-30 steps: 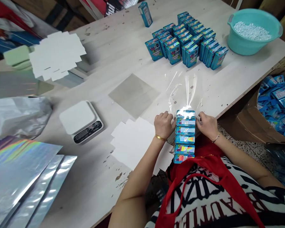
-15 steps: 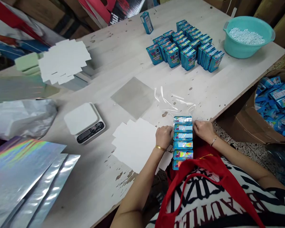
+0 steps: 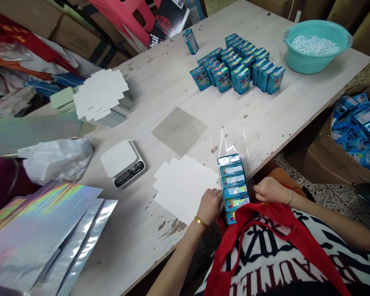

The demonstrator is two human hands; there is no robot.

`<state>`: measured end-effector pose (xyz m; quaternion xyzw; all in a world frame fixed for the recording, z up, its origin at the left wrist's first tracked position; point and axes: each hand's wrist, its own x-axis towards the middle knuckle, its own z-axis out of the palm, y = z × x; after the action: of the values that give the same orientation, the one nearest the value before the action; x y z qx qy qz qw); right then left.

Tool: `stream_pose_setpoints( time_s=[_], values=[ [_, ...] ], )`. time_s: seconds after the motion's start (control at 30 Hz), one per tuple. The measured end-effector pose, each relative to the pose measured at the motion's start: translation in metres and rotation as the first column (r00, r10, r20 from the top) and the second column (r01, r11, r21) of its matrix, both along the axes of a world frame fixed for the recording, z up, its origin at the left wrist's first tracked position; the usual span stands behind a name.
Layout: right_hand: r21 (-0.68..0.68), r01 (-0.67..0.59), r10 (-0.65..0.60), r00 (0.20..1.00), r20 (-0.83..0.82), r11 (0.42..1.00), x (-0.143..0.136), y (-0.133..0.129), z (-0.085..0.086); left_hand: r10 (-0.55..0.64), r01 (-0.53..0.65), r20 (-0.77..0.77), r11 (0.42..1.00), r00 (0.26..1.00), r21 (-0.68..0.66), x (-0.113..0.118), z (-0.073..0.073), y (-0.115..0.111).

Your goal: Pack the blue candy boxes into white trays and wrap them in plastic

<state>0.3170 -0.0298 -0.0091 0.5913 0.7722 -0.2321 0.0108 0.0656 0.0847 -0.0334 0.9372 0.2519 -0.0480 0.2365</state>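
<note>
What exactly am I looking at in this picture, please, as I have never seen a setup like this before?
There is no machine here: you see a person's own bare hands. The camera is worn on the head and looks forward and down, so the person's arms and red apron appear at the bottom.

The left hand and right hand are curled closed on either side of a row of blue boxes at the table's edge, apparently gripping the clear plastic around it.

On the table are more blue boxes, a teal basin of small white pieces, white cards, a white device resembling a scale and silvery sheets.
</note>
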Motion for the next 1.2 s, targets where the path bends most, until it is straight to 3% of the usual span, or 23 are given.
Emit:
stream_pose_setpoints(
  time_s=[0.17,0.27,0.37,0.5,0.57,0.67,0.77,0.83,0.9,0.97,1.0,1.07,1.13,1.2],
  values=[
    [0.001,-0.146,0.144,0.973,-0.181,0.989,0.006,-0.011,-0.005,-0.003,0.004,0.025,0.999,1.0,-0.039,-0.023,0.001,-0.049],
    [0.018,-0.143,0.144,0.974,-0.176,0.99,0.007,0.003,-0.008,0.072,-0.072,0.048,0.997,0.996,-0.003,-0.018,-0.002,-0.048],
    [0.075,0.008,-0.003,0.998,-0.06,0.997,0.011,0.039,-0.009,0.198,-0.203,0.058,0.973,0.979,0.106,0.004,-0.008,-0.015],
    [0.147,0.183,-0.196,0.978,0.076,0.972,0.025,0.082,-0.011,0.412,-0.448,0.192,0.865,0.891,0.225,0.038,-0.019,0.025],
    [0.153,0.226,-0.241,0.966,0.087,0.962,0.032,0.088,-0.012,0.433,-0.496,0.277,0.84,0.858,0.222,0.049,-0.023,0.028],
    [0.17,0.33,-0.338,0.941,0.018,0.928,0.036,0.082,-0.015,0.458,-0.548,0.385,0.82,0.801,0.165,0.055,-0.025,0.015],
    [0.254,0.451,-0.423,0.892,-0.158,0.856,0.034,0.067,-0.014,0.516,-0.608,0.464,0.791,0.72,0.064,0.053,-0.023,0.001],
    [0.272,0.547,-0.473,0.831,-0.292,0.792,0.031,0.057,-0.013,0.574,-0.633,0.52,0.77,0.632,-0.08,0.047,-0.02,0.005],
    [0.155,0.588,-0.477,0.76,-0.441,0.794,0.025,0.048,-0.012,0.639,-0.656,0.582,0.721,0.503,-0.223,0.041,-0.013,0.027],
    [-0.07,0.484,-0.423,0.677,-0.602,0.872,0.015,0.042,-0.012,0.669,-0.689,0.628,0.67,0.398,-0.278,0.039,-0.003,0.067],
    [-0.166,0.397,-0.398,0.626,-0.67,0.903,0.009,0.042,-0.013,0.669,-0.703,0.639,0.658,0.381,-0.27,0.041,0.003,0.093],
    [-0.261,0.311,-0.394,0.521,-0.757,0.914,-0.006,0.045,-0.015,0.629,-0.653,0.631,0.717,0.454,-0.246,0.05,0.013,0.148],
    [-0.264,0.388,-0.425,0.424,-0.8,0.883,-0.017,0.052,-0.017,0.642,-0.565,0.552,0.755,0.532,-0.333,0.066,0.021,0.197],
    [-0.257,0.486,-0.456,0.349,-0.819,0.835,-0.018,0.062,-0.018,0.677,-0.491,0.445,0.734,0.586,-0.47,0.081,0.023,0.229]
  ],
)
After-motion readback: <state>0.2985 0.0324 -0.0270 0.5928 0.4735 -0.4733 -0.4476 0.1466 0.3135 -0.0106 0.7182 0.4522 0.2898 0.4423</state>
